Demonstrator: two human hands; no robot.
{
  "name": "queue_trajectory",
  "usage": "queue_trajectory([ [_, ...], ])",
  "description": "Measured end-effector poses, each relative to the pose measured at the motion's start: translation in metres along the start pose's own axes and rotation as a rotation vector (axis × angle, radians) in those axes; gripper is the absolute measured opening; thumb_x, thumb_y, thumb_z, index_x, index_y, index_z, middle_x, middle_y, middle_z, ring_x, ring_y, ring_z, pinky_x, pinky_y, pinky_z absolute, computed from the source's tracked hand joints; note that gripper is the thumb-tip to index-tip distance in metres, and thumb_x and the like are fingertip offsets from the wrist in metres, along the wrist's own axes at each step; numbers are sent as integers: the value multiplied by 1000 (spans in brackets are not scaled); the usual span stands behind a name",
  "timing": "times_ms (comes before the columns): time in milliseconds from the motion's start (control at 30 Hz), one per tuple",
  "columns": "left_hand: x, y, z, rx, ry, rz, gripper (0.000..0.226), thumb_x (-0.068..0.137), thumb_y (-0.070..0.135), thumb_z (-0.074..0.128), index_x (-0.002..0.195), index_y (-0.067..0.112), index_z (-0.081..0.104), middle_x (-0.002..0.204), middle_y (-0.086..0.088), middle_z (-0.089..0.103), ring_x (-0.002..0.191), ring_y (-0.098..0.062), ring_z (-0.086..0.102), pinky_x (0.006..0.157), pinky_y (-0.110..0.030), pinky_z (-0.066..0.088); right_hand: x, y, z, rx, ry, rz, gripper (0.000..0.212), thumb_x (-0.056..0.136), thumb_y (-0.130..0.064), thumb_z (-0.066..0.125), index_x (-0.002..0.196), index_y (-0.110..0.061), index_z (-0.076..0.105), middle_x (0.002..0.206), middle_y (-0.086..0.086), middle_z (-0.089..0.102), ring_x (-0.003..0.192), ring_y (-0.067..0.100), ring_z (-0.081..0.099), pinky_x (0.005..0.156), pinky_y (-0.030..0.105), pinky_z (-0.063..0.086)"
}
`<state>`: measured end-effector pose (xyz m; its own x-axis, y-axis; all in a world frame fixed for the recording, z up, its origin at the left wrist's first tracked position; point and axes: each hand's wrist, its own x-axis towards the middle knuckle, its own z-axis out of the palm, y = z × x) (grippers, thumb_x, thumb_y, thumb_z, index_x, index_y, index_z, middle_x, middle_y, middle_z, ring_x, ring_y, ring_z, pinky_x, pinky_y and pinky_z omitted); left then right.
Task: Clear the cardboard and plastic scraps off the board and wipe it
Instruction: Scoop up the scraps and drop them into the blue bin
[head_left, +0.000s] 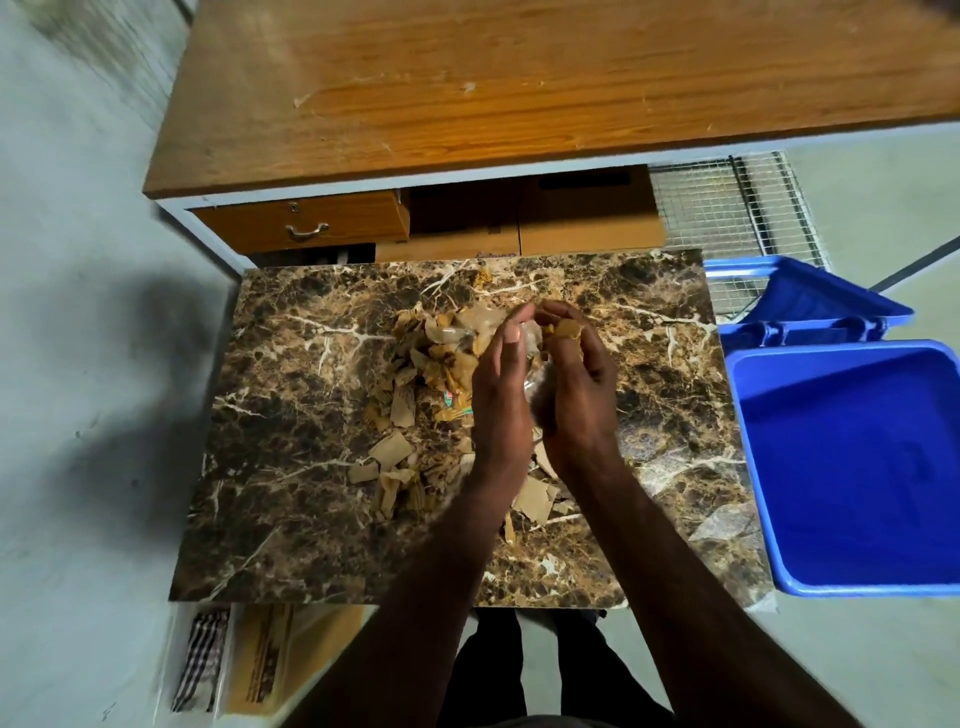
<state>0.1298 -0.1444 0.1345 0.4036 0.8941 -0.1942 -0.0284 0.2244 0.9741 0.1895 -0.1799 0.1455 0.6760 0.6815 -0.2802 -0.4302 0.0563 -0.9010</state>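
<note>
A dark marble-patterned board (291, 426) lies in front of me. Torn cardboard scraps (415, 358) and bits of clear plastic are heaped at its middle, with more cardboard pieces (389, 462) strewn toward me. My left hand (501, 400) and my right hand (574, 395) are cupped together above the pile. Between the palms they hold a bunch of clear plastic and cardboard scraps (535, 343). A small cardboard piece (567, 330) sticks out at my right fingertips. One stray scrap (483, 279) lies near the board's far edge.
A blue plastic bin (852, 467) stands right of the board, its lid (810, 301) tilted behind it. A wooden desk (519, 88) with a drawer (306, 221) is beyond the board. A checked cloth (202, 660) and a cardboard box (280, 654) lie below the near left edge.
</note>
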Motion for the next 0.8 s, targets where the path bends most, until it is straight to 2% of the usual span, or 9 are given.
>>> queue_trajectory([
  [67, 0, 2, 11, 16, 50, 1, 48, 103, 63, 43, 135, 36, 68, 138, 13, 67, 132, -4, 59, 111, -50, 49, 1, -3, -4, -2, -15, -8, 31, 111, -15, 50, 136, -21, 68, 129, 10, 72, 68, 44, 61, 61, 37, 54],
  [133, 2, 5, 19, 35, 85, 17, 41, 105, 53, 52, 130, 27, 71, 125, 9, 74, 120, -7, 68, 104, -51, 55, 1, -8, -8, 30, -32, -23, 29, 112, -16, 48, 132, -10, 68, 132, 15, 70, 105, 34, 73, 76, 39, 61],
  [233, 7, 5, 34, 93, 77, 45, 32, 108, 43, 54, 120, 23, 76, 110, 7, 79, 106, -9, 74, 96, -45, 59, 1, -16, -16, 80, -37, 28, 43, 114, -37, 41, 128, -6, 68, 122, 20, 73, 113, 34, 74, 81, 46, 63],
  [333, 9, 0, 54, 184, 44, 74, 33, 110, 39, 50, 113, 22, 78, 102, 7, 79, 97, -9, 75, 89, -44, 61, 3, -25, -30, 67, 60, 87, 62, 113, -57, 33, 125, -9, 71, 116, 17, 77, 107, 34, 77, 81, 43, 64],
  [533, 2, -15, 113, 261, -19, 58, 34, 112, 31, 45, 114, 14, 76, 92, 4, 76, 74, -4, 67, 65, -34, 53, 12, -39, -81, -56, 302, -25, 44, 115, -38, 40, 106, -7, 70, 93, 10, 76, 82, 22, 74, 66, 38, 61],
  [600, -7, -18, 134, 254, -64, 69, 32, 112, 27, 46, 114, 15, 75, 94, 7, 76, 81, -7, 71, 71, -37, 59, 15, -42, -105, -88, 351, -46, 40, 115, -33, 43, 105, -4, 69, 88, 10, 72, 79, 20, 70, 65, 36, 58],
  [700, -19, -26, 173, 239, -148, 42, 32, 112, 33, 45, 119, 23, 75, 100, 11, 77, 91, -6, 73, 82, -38, 62, 14, -50, -143, -81, 420, -46, 42, 110, -48, 49, 120, -12, 70, 103, 8, 74, 91, 20, 72, 80, 41, 60],
  [767, -23, -36, 200, 208, -210, -45, 38, 110, 46, 44, 118, 28, 77, 104, 16, 77, 98, 0, 71, 90, -43, 61, 13, -58, -167, -28, 476, -22, 43, 111, -51, 44, 126, -22, 72, 84, -1, 68, 67, 13, 66, 62, 30, 55],
  [800, -25, -41, 215, 171, -240, -106, 43, 108, 54, 43, 118, 29, 77, 107, 16, 77, 102, -1, 71, 94, -47, 60, 14, -59, -184, 59, 519, 1, 42, 112, -49, 42, 127, -25, 73, 70, -7, 57, 52, 10, 55, 52, 24, 44],
])
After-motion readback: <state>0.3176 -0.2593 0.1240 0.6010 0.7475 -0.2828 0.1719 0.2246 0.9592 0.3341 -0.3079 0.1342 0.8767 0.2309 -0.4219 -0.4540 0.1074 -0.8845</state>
